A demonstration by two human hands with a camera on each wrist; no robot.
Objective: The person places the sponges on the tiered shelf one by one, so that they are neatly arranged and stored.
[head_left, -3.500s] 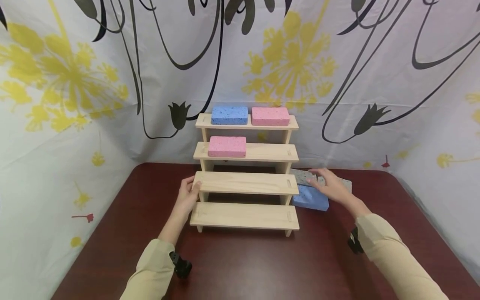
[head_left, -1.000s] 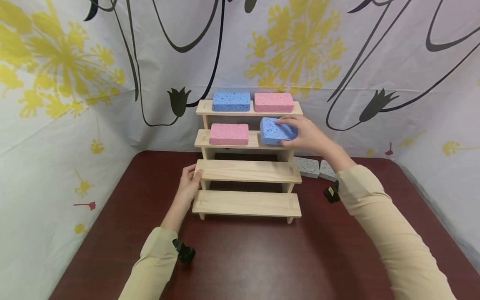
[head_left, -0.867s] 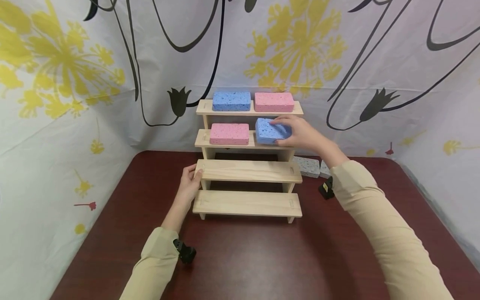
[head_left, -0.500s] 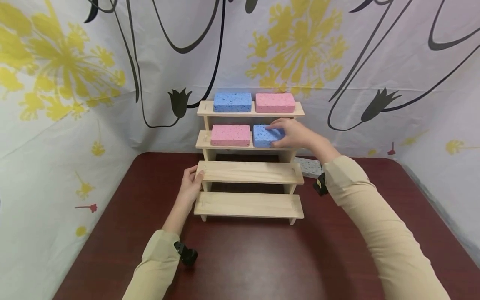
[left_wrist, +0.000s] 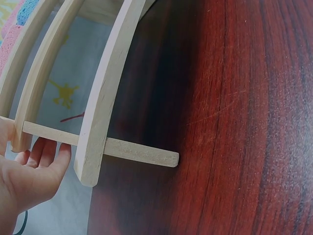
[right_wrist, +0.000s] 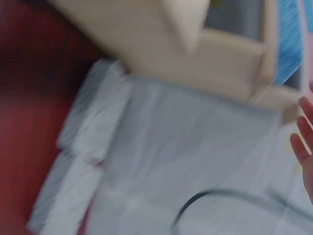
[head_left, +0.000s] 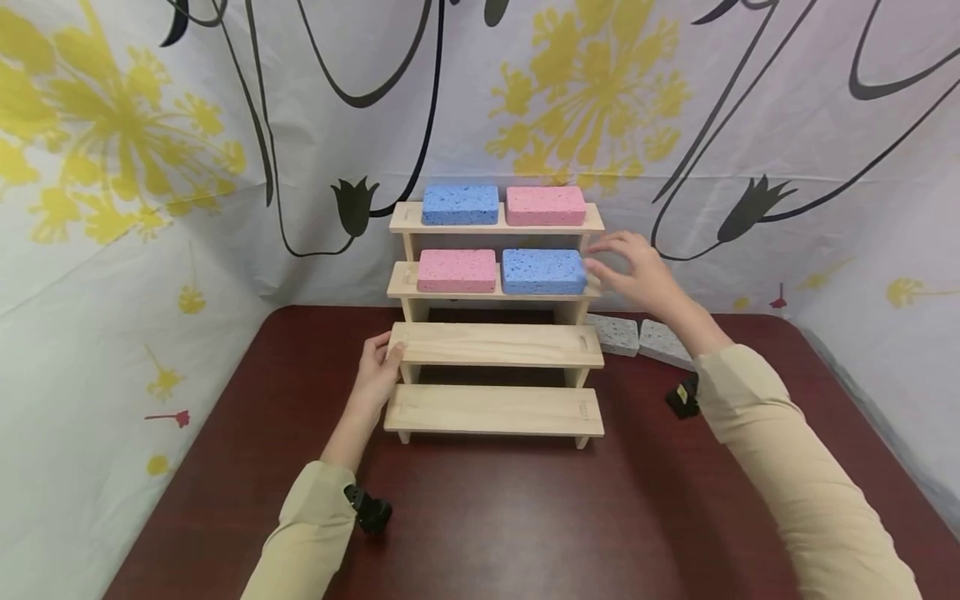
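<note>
A wooden stepped display rack stands on the table. My left hand grips its left end at the second step from the bottom; in the left wrist view the hand's fingers curl under a side rail. A blue sponge lies flat on the second step from the top, right of a pink sponge. Just off the blue sponge's right end is my right hand, fingers loosely bent and nothing in them. The top step bears another blue sponge and another pink sponge.
Two grey sponges, one nearer and one farther right, lie on the dark red table right of the rack. A patterned cloth hangs close behind. The right wrist view is blurred.
My right hand brought the blue sponge from the table to the second step from the top, set it beside the pink one, let go and drew back right. The left hand kept its grip.
</note>
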